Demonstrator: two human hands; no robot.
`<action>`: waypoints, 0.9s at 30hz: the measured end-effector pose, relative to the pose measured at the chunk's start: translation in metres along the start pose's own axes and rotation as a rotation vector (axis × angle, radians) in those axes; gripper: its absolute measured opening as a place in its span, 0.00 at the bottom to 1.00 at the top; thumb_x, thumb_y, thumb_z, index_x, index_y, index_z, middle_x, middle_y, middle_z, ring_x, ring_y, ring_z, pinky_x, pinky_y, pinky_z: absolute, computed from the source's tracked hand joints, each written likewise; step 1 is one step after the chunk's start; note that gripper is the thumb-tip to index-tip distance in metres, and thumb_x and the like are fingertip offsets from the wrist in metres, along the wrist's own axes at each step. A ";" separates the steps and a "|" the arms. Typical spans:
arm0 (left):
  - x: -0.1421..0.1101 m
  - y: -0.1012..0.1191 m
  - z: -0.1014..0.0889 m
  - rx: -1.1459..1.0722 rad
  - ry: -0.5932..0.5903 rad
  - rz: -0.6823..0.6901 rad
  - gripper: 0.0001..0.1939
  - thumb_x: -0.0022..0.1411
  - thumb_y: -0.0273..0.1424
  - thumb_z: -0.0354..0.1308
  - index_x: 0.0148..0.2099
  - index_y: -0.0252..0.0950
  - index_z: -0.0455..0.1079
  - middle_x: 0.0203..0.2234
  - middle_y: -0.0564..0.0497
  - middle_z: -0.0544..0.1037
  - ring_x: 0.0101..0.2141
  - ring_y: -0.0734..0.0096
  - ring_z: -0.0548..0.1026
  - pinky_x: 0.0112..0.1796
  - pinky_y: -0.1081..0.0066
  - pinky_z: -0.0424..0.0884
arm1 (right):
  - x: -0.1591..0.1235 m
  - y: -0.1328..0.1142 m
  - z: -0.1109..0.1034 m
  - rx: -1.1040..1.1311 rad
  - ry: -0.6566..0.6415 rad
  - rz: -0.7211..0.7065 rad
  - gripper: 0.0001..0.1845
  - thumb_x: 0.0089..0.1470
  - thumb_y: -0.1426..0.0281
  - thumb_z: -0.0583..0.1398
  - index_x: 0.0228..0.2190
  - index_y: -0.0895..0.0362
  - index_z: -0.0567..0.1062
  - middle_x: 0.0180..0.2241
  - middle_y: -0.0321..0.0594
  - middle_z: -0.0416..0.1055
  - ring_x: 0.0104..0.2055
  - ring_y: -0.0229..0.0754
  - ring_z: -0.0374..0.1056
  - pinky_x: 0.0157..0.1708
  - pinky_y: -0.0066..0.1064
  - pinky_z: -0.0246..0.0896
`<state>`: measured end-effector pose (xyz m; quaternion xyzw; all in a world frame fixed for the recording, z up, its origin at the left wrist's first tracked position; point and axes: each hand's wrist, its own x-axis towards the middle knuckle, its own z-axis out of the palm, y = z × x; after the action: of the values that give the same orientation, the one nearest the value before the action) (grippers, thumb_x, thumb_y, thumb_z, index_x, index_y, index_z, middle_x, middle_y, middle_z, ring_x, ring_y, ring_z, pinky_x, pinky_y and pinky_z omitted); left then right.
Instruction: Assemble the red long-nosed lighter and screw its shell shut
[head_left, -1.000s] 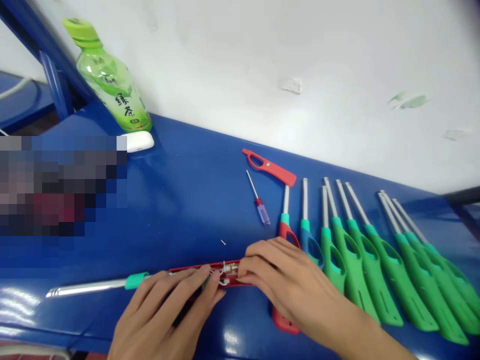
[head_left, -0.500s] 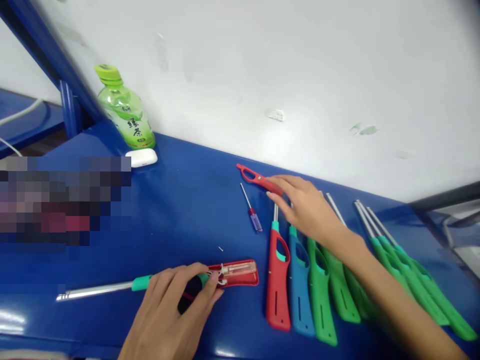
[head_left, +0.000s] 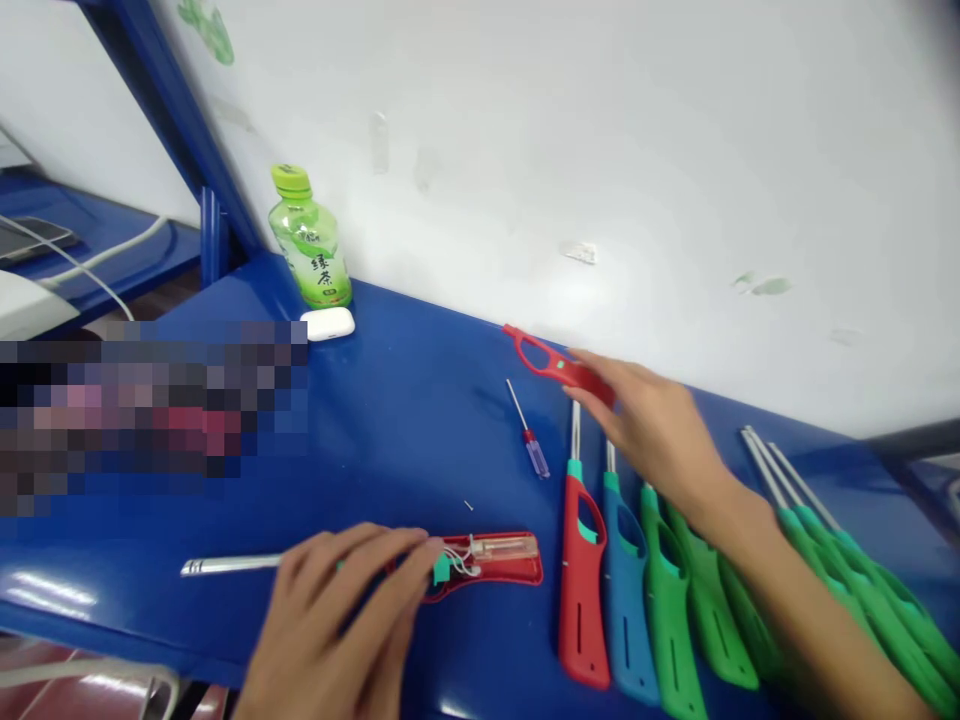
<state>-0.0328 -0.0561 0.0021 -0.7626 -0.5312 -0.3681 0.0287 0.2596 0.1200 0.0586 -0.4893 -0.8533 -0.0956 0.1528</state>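
My left hand (head_left: 337, 610) is closed over the middle of an opened gas lighter (head_left: 531, 574), whose red half-shell lies with its inside up. A clear fuel tank and thin white wires show in it, and the metal tube sticks out to the left. My right hand (head_left: 652, 420) grips the other red handle half (head_left: 541, 360), lifted near the wall, trigger loop pointing left. Below it lies a small screwdriver (head_left: 534, 452) with a purple-and-red handle. A tiny screw (head_left: 469, 505) rests above the opened lighter.
Under my right arm lie a red lighter (head_left: 583, 610), a blue lighter (head_left: 630, 620) and several green lighters (head_left: 671, 620). At the back left stand a green tea bottle (head_left: 311, 250) and a white case (head_left: 330, 323). A white wall (head_left: 480, 150) borders the blue table (head_left: 405, 420).
The view has shifted, so the scene sits further right. My right hand has raised the red handle half slightly. My left hand's fingers have drawn together over the opened lighter, uncovering more wires.
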 end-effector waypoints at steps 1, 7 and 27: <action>0.005 -0.002 -0.008 -0.035 0.061 -0.088 0.20 0.70 0.19 0.55 0.58 0.45 0.75 0.48 0.55 0.82 0.50 0.67 0.77 0.50 0.61 0.73 | -0.007 -0.007 -0.011 0.039 0.035 -0.015 0.22 0.73 0.63 0.58 0.64 0.55 0.72 0.53 0.51 0.81 0.50 0.57 0.80 0.45 0.49 0.79; 0.009 -0.028 -0.035 -0.089 0.036 -0.296 0.11 0.74 0.30 0.55 0.52 0.47 0.76 0.49 0.58 0.77 0.48 0.66 0.76 0.50 0.59 0.71 | -0.046 -0.071 -0.042 0.318 -0.093 -0.350 0.20 0.78 0.66 0.50 0.57 0.59 0.78 0.51 0.44 0.83 0.49 0.46 0.81 0.48 0.41 0.82; -0.007 -0.041 -0.019 -0.047 -0.216 0.022 0.12 0.77 0.32 0.54 0.59 0.43 0.73 0.49 0.57 0.81 0.54 0.70 0.72 0.56 0.68 0.66 | -0.064 -0.097 -0.012 0.334 -0.142 -0.427 0.22 0.79 0.68 0.47 0.54 0.60 0.79 0.51 0.35 0.83 0.49 0.43 0.80 0.45 0.38 0.80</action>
<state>-0.0780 -0.0519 -0.0027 -0.8042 -0.5140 -0.2956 -0.0424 0.2087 0.0158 0.0459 -0.2717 -0.9496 0.0510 0.1476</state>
